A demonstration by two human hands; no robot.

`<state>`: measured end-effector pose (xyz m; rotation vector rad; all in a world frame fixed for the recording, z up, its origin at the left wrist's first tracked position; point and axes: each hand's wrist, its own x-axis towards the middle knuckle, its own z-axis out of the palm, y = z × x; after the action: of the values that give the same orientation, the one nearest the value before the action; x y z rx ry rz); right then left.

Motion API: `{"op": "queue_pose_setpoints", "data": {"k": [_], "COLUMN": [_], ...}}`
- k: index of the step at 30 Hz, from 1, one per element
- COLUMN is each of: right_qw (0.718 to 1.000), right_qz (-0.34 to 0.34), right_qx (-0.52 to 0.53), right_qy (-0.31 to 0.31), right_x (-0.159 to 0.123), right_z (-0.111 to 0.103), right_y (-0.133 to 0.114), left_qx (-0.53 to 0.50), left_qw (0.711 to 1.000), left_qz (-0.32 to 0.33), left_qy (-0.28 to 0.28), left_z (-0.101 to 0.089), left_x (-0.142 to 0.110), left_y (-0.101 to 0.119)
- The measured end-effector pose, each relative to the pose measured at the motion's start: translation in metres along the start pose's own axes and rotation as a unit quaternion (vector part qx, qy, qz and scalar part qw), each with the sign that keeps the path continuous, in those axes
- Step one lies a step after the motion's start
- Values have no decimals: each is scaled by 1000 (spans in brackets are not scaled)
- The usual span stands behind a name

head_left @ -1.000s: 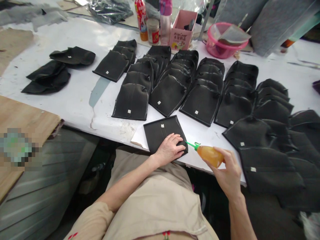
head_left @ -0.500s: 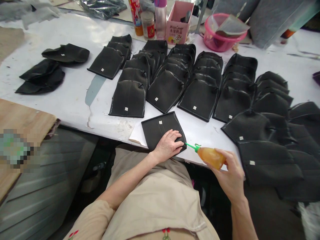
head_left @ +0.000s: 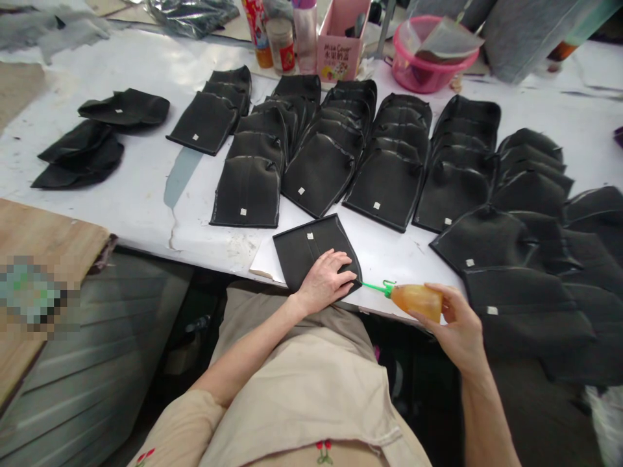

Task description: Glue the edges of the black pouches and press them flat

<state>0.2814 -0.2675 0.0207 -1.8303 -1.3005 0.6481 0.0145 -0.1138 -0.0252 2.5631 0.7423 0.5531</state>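
My left hand [head_left: 327, 275] lies flat, fingers stretched out, on a black leather-like piece [head_left: 298, 250] at the table's front edge. A small pale square sticker shows near that piece's upper edge. In my right hand [head_left: 460, 324] is a squeeze bottle [head_left: 417, 302] of amber liquid that looks like glue, held nearly level. Its thin green nozzle [head_left: 374, 287] points left, and the tip meets the piece's right edge, close to my left fingertips. Whether liquid is coming out is too small to tell.
Overlapping rows of similar black pieces [head_left: 384, 185] cover the white table [head_left: 141, 214], with more stacked at right [head_left: 525, 318]. Loose black pieces [head_left: 124, 109] lie at left. Behind stand a pink box [head_left: 339, 55], jars and a pink basket [head_left: 428, 74]. A wooden board [head_left: 53, 237] is at near left.
The bottle and my right hand have shifted slightly right, and the bottle lies more level. Its nozzle tip stays at the piece's right edge. My left hand keeps its place on the piece.
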Motion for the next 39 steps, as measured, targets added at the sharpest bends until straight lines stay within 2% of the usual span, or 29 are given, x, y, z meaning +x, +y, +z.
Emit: {"op": "queue_pose_setpoints", "data": {"k": [7,15,18,21,25,30,39], "right_qw": [996,996,992,983,975,979,977], "right_qz": [29,41,62,89,83,62,86], "right_qx": [90,80,105,127,125,109,95], "right_qy": [7,-14,21,94,161,164,169], "right_x": [17,15,11,7,1,-9,-30], "right_z": [14,-5,-5,-5,-6,3,24], "right_y": [9,17,15,13,10,2,0], "left_qx": [-18,-27,-24,-12,-8,-4,-4], "left_qw": [1000,999,999,998,997,995,995], "left_qz": [-19,-25,-44,-51,-71,-98,-99], "left_qy": [-11,4,-8,-24,-17,-5,3], "left_z": [-2,-3,-6,-7,-2,7,8], "left_x": [1,2,7,18,33,44,43], "left_y": [1,4,7,8,7,8,7]}}
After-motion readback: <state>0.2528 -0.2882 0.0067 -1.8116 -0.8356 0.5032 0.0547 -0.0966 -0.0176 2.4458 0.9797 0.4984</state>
